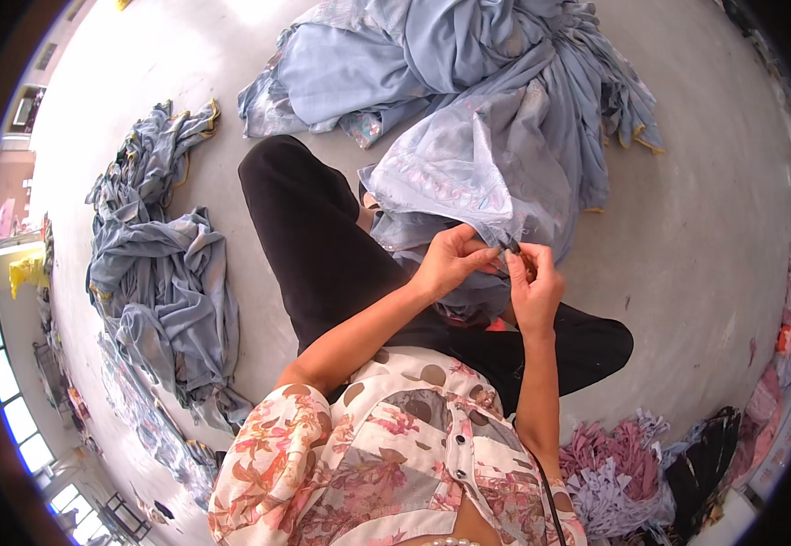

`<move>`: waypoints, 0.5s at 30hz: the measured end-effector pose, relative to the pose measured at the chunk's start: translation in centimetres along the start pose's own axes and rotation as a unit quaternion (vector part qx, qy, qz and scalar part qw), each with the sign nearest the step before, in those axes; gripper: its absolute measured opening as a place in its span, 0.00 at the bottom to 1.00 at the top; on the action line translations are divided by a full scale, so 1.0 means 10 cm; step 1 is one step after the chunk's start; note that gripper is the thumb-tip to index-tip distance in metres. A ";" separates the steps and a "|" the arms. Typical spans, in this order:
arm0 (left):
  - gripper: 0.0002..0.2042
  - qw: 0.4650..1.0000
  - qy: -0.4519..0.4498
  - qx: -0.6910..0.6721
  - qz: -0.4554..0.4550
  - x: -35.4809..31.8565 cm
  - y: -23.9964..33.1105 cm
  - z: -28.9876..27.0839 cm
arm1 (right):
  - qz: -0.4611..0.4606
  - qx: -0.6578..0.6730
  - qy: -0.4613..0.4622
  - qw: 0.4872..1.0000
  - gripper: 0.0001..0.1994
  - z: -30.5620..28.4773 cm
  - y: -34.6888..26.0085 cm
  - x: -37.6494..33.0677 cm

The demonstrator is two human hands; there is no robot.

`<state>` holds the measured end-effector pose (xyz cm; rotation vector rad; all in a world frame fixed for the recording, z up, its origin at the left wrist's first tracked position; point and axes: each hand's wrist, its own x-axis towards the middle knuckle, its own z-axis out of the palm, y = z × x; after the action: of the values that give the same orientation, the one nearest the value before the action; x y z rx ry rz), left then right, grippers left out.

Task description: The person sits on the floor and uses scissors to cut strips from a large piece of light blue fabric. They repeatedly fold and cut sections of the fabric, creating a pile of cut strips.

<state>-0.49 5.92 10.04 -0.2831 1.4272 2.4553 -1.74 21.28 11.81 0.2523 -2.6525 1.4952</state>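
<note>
I sit on the floor with a large heap of light blue fabric spread in front of me. A sheer, patterned part of the fabric comes down to my lap. My left hand is closed, pinching the fabric's edge between thumb and fingers. Close against it, my right hand is closed with its fingertips at the same edge. A small dark object shows between the right fingertips, mostly covered by them; I cannot tell its kind.
A long pile of blue-grey cloth with yellow edging lies on the floor to my left. At the lower right lie pink and pale cloth strips beside black cloth. A yellow bag is at the far left.
</note>
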 end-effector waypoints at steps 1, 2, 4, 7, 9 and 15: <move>0.11 1.000 0.000 0.005 -0.003 0.00 -0.01 -0.01 | -0.003 -0.012 -0.011 1.000 0.09 -0.01 0.02 -0.01; 0.11 1.000 -0.004 0.013 0.000 0.00 -0.02 -0.01 | -0.010 -0.022 -0.018 1.000 0.10 -0.01 0.03 -0.02; 0.10 1.000 -0.010 0.028 0.007 0.00 -0.06 -0.01 | -0.049 -0.059 -0.007 0.997 0.11 0.00 0.01 0.01; 0.09 0.999 -0.020 0.031 0.020 -0.01 -0.14 0.01 | -0.084 -0.089 -0.004 0.992 0.11 0.02 -0.06 0.07; 0.09 0.999 -0.020 0.049 0.013 -0.02 -0.14 0.03 | -0.099 -0.111 -0.008 0.989 0.10 0.02 -0.07 0.08; 0.10 0.997 -0.017 0.072 0.003 -0.04 -0.17 0.06 | 0.052 0.081 0.054 0.994 0.07 0.00 0.00 0.05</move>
<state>0.46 7.17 9.06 -0.2063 1.5828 2.3357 -2.20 21.23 11.89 0.0415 -2.4986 1.7072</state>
